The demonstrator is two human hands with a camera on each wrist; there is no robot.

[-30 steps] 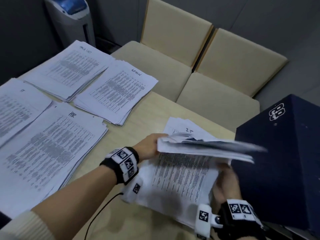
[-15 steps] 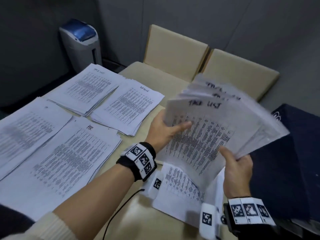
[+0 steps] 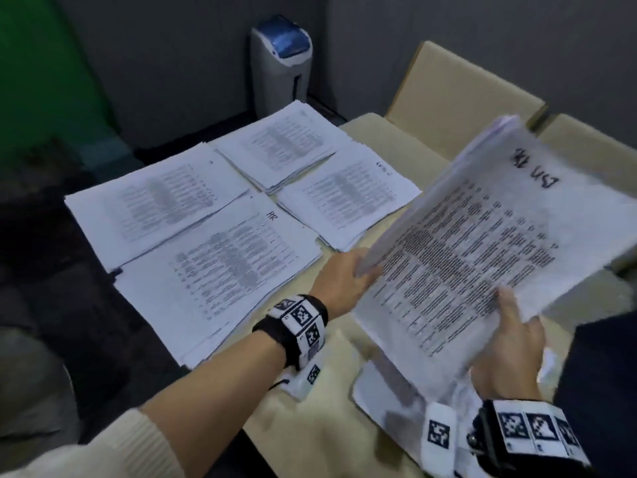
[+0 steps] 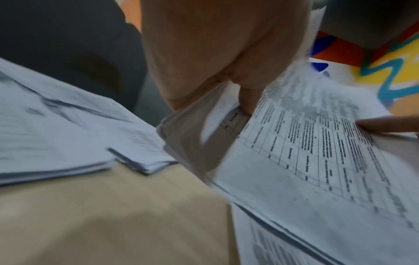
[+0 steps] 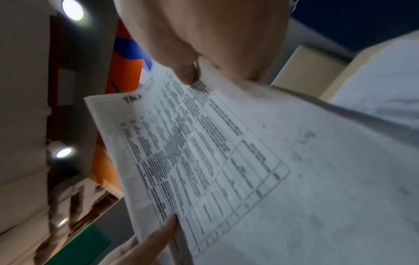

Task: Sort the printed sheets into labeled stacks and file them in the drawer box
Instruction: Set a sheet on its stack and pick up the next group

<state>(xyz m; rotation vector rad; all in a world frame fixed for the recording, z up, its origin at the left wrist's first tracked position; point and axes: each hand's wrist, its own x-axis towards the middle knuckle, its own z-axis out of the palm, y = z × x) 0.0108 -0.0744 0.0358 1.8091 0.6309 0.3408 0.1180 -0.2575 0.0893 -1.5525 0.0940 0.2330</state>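
Both hands hold a thick bundle of printed sheets (image 3: 482, 243) tilted up above the table, a handwritten label on its top sheet. My left hand (image 3: 351, 277) grips its left edge, fingers underneath. My right hand (image 3: 510, 326) pinches the near edge, thumb on the print. In the left wrist view the left hand (image 4: 226, 75) clamps the bundle (image 4: 317, 170). In the right wrist view the right hand's (image 5: 192, 71) thumb presses on the bundle (image 5: 226, 152). Sorted stacks lie on the table: HR (image 3: 220, 270), left (image 3: 158, 201), far (image 3: 279, 146), another (image 3: 348, 194). The dark blue drawer box (image 3: 606, 374) stands at the right.
Loose sheets (image 3: 386, 391) lie on the beige table (image 3: 320, 426) under the bundle. Beige chairs (image 3: 458, 98) stand behind the table, and a grey and blue floor unit (image 3: 281, 63) against the wall. The table's left edge drops to dark floor.
The bundle has come up off the loose sheets beside the box and now tilts with its printed face towards me. The view has swung left, so the sorted stacks sit nearer the middle.
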